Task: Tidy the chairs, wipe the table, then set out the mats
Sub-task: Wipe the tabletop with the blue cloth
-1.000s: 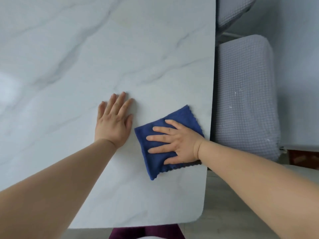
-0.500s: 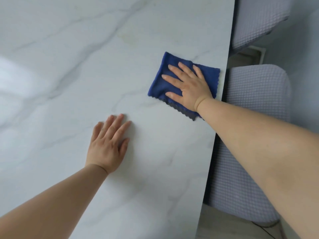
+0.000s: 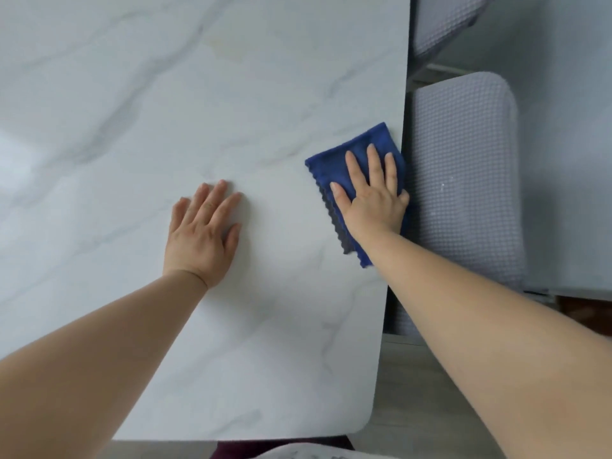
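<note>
A white marble-patterned table [image 3: 165, 94] fills most of the view. A blue cloth [image 3: 334, 164] lies at its right edge, slightly overhanging it. My right hand [image 3: 371, 197] presses flat on the cloth, fingers spread and pointing away from me. My left hand [image 3: 202, 233] rests flat on the bare tabletop to the left of the cloth, holding nothing. A grey fabric-covered chair [image 3: 463, 180] stands tucked against the table's right side. No mats are in view.
A second grey chair [image 3: 443, 21] shows at the top right, further along the table's right side. Light floor [image 3: 414, 392] runs beside the table's rounded near corner. Dark red clothing [image 3: 281, 450] shows at the bottom edge.
My right hand slid the cloth away from me along the right edge, then back towards me and closer to the edge. My left hand stayed flat on the table.
</note>
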Available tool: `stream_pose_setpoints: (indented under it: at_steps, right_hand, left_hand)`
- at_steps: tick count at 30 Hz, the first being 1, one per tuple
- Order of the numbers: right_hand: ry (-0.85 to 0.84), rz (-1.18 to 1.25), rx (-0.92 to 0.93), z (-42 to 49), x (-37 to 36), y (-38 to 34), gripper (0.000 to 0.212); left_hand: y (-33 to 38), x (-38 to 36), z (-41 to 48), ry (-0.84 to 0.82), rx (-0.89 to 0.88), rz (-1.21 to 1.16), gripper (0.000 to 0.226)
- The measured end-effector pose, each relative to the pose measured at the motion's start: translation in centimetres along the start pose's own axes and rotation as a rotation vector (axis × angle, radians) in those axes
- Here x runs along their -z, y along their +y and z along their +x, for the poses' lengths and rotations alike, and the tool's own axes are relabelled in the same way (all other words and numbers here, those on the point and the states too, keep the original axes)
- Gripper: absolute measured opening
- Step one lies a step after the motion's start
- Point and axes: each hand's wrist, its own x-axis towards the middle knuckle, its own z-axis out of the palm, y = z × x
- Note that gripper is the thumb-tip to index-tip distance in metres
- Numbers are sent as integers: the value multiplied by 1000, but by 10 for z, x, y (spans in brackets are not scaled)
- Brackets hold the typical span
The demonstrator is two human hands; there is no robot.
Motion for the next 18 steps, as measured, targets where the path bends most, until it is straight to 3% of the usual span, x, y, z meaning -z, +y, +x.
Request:
stream_pose_setpoints:
  at_steps: [11, 15, 18]
  right_hand:
    - [13, 8, -13, -159, -45, -5, 64]
    - [-11, -11, -20, -207, -57, -8, 64]
    - [-8, -9, -10, -240, -66, -9, 65]
  left_hand:
    - [-3, -5, -1, 24, -18, -31, 50]
    - [8, 1, -7, -46, 27, 34, 52]
    - [29, 11, -26, -66, -33, 20, 48]
